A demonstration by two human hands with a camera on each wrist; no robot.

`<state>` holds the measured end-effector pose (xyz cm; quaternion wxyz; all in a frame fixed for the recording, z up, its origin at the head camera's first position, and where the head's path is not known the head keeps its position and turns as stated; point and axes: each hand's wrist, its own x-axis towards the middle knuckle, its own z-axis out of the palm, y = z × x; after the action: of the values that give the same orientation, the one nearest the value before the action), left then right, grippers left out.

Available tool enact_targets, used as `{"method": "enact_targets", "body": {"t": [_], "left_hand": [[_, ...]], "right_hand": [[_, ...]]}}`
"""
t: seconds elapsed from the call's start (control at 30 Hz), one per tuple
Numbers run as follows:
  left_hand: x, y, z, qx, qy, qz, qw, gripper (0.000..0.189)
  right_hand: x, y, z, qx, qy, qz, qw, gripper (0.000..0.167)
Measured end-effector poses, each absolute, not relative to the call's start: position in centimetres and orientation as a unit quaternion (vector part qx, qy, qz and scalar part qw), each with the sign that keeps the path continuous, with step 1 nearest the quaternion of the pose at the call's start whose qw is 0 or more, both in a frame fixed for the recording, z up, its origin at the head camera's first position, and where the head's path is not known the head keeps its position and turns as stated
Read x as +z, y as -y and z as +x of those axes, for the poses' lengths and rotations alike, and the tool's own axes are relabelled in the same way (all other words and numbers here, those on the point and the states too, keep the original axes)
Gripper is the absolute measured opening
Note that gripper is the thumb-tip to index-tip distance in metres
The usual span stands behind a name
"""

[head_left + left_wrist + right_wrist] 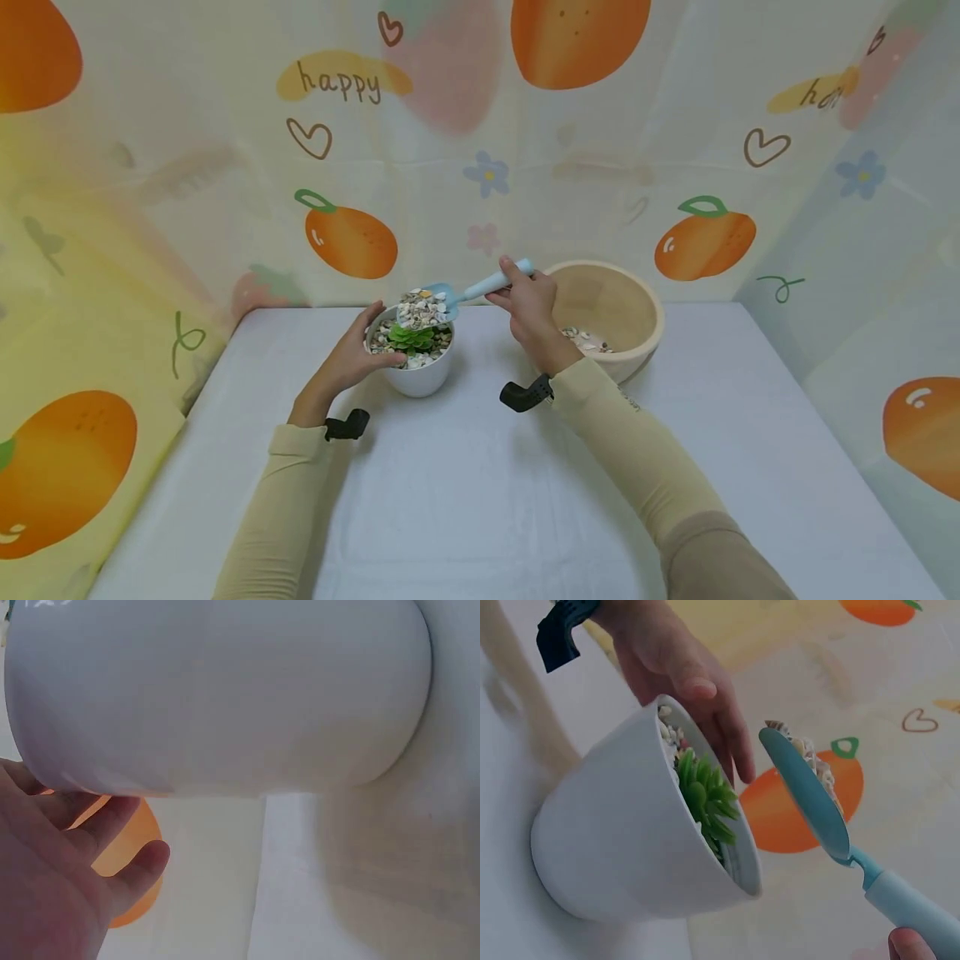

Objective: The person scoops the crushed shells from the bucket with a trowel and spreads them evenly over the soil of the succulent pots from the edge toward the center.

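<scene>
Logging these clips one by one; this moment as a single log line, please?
left hand: touches white pot | right hand: holds blue scoop, pebbles aboard, over green plant | beige bowl: right

Soft, diffuse light covers the tabletop (450, 500); toward its far edge, a faint shadow lies beside the white pot (418, 382). Both wrist views look dimmer.
</scene>
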<state>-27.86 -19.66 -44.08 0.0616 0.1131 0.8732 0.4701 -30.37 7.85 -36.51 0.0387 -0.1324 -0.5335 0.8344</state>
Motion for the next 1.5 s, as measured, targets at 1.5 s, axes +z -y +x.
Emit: {"method": "enact_targets", "body": {"t": [1.5], "left_hand": [[-44.4, 20.0, -27.3, 0.412, -0.9, 0.101, 0.095, 0.118]], "right_hand": [[-37.9, -4.7, -29.8, 0.685, 0.708, -0.062, 0.159, 0.028]]}}
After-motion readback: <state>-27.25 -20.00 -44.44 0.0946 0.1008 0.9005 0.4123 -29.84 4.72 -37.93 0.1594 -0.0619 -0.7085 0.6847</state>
